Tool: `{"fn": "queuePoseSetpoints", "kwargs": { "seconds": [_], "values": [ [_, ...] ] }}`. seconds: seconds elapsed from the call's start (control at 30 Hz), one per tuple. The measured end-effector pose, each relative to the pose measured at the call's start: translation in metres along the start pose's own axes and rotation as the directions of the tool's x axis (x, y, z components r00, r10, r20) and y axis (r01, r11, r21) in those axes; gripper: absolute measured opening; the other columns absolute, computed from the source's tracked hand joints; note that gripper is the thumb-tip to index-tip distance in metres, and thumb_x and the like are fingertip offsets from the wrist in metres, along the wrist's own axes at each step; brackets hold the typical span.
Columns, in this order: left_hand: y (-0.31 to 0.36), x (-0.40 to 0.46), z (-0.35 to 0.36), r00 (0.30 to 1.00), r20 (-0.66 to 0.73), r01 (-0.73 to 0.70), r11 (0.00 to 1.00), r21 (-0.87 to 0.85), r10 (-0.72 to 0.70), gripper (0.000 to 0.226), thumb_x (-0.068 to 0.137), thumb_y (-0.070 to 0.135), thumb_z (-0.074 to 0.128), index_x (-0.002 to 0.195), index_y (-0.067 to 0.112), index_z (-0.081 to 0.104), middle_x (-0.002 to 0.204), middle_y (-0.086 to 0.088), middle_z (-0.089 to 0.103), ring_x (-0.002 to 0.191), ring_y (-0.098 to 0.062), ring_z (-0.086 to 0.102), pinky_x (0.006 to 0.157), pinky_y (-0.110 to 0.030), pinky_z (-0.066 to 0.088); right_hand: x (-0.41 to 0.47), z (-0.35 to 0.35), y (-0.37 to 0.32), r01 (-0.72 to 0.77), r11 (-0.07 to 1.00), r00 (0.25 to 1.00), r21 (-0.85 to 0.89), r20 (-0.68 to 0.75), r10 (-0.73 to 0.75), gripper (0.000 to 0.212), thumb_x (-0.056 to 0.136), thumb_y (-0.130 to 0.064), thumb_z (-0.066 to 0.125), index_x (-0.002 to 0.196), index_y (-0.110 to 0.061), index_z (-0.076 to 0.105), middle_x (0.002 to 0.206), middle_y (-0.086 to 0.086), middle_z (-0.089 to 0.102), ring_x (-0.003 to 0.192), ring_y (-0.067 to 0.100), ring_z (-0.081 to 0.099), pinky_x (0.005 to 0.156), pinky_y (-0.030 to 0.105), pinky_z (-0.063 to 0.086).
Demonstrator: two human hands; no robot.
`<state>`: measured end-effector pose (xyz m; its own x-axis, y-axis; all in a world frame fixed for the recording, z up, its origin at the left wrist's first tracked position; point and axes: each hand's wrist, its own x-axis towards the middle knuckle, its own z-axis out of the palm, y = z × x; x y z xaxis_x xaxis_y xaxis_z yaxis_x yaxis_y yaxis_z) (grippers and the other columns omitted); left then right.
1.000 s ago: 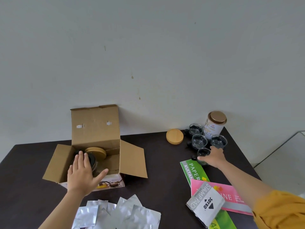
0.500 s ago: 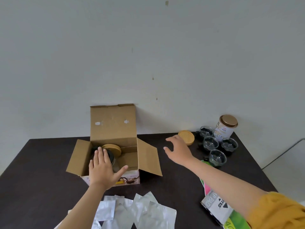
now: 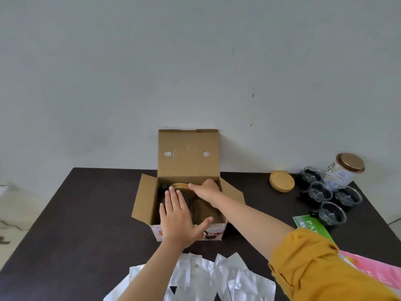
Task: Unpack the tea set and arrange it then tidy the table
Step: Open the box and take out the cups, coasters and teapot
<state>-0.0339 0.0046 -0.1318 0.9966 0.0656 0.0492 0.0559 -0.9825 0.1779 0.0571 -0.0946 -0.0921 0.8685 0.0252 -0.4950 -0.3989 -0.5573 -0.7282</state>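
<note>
Right hand (image 3: 207,191) moved into box (image 3: 188,161).

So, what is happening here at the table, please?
A person is unpacking a tea set. Both hands are in the open cardboard box: the left hand lies flat over the glass teapot inside, and the right hand reaches to its wooden lid. Four glass cups already stand on the right, beside a tin. Silver packets lie in front.
</note>
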Motion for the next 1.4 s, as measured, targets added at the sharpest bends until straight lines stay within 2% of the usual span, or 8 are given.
{"fn": "queuePoseSetpoints", "kwargs": {
  "seconds": [0.07,0.2,0.43,0.6,0.73,1.03,1.23,1.4],
  "values": [
    [-0.002,0.001,0.001,1.0,-0.004,-0.003,1.0,-0.008,0.003,0.12,0.069,0.091,0.022,0.14,-0.005,0.037,0.148,-0.025,0.033,0.137,-0.041,0.031,0.105,-0.054,0.035,0.01,0.005,-0.009,-0.095,0.994,0.995,0.059,0.02,0.094,0.063,0.087,-0.049,0.064,0.128,-0.004,0.051,0.129,0.009,0.056,0.121,0.028,0.052,0.096,0.034,0.043],
    [-0.003,0.005,0.001,1.0,-0.017,-0.002,1.0,-0.007,0.002,0.12,0.07,0.09,0.023,0.137,-0.007,0.039,0.146,-0.027,0.035,0.136,-0.042,0.033,0.103,-0.055,0.037,0.024,0.009,-0.025,-0.14,0.99,0.989,0.017,0.053,0.139,0.08,0.081,-0.054,0.068,0.138,-0.005,0.042,0.139,0.01,0.049,0.13,0.029,0.045,0.102,0.036,0.041],
    [-0.003,0.007,0.003,0.999,-0.042,-0.003,1.0,-0.017,0.002,0.119,0.07,0.09,0.025,0.137,-0.007,0.041,0.145,-0.027,0.036,0.136,-0.042,0.033,0.103,-0.055,0.036,0.031,0.017,-0.036,-0.18,0.983,0.983,-0.036,0.024,0.181,0.066,0.085,-0.052,0.065,0.129,-0.006,0.048,0.13,0.011,0.054,0.121,0.029,0.053,0.093,0.032,0.046],
    [-0.002,0.005,0.001,0.999,-0.037,-0.002,1.0,-0.024,0.001,0.119,0.07,0.09,0.025,0.136,-0.007,0.041,0.145,-0.027,0.036,0.136,-0.042,0.034,0.102,-0.055,0.037,0.031,0.028,-0.044,-0.189,0.977,0.982,-0.101,0.005,0.191,0.05,0.088,-0.05,0.062,0.115,-0.008,0.055,0.115,0.009,0.061,0.102,0.023,0.061,0.082,0.027,0.049],
    [-0.002,0.006,0.001,0.999,-0.037,0.002,1.0,-0.03,-0.003,0.119,0.07,0.09,0.025,0.137,-0.006,0.041,0.146,-0.026,0.036,0.136,-0.042,0.033,0.103,-0.056,0.037,0.032,0.032,-0.049,-0.217,0.974,0.976,-0.064,0.008,0.217,0.046,0.09,-0.045,0.062,0.116,-0.007,0.055,0.115,0.01,0.061,0.104,0.023,0.06,0.077,0.026,0.046],
    [-0.002,0.007,0.003,1.0,-0.024,0.009,0.999,-0.032,-0.009,0.119,0.07,0.09,0.025,0.138,-0.006,0.038,0.147,-0.026,0.033,0.137,-0.042,0.032,0.103,-0.055,0.037,0.034,0.026,-0.038,-0.32,0.935,0.937,0.152,0.197,0.288,0.079,0.084,-0.047,0.068,0.144,-0.009,0.034,0.148,0.015,0.037,0.135,0.034,0.036,0.111,0.043,0.035],
    [-0.001,0.007,0.003,1.0,-0.02,0.009,1.0,-0.023,-0.01,0.118,0.07,0.09,0.027,0.137,-0.007,0.041,0.146,-0.026,0.036,0.135,-0.042,0.035,0.102,-0.055,0.038,0.036,0.024,-0.027,-0.351,0.908,0.927,0.229,0.222,0.302,0.09,0.075,-0.05,0.076,0.144,-0.011,0.034,0.149,0.014,0.037,0.135,0.034,0.037,0.112,0.045,0.035],
    [-0.001,0.007,0.002,1.0,-0.013,0.013,1.0,-0.025,-0.014,0.119,0.07,0.09,0.027,0.136,-0.007,0.042,0.145,-0.027,0.037,0.134,-0.043,0.037,0.1,-0.055,0.04,0.033,0.029,-0.019,-0.31,0.889,0.951,0.338,0.108,0.29,0.093,0.061,-0.049,0.086,0.134,-0.009,0.043,0.131,0.011,0.053,0.123,0.031,0.05,0.104,0.043,0.044]
  ]
}}
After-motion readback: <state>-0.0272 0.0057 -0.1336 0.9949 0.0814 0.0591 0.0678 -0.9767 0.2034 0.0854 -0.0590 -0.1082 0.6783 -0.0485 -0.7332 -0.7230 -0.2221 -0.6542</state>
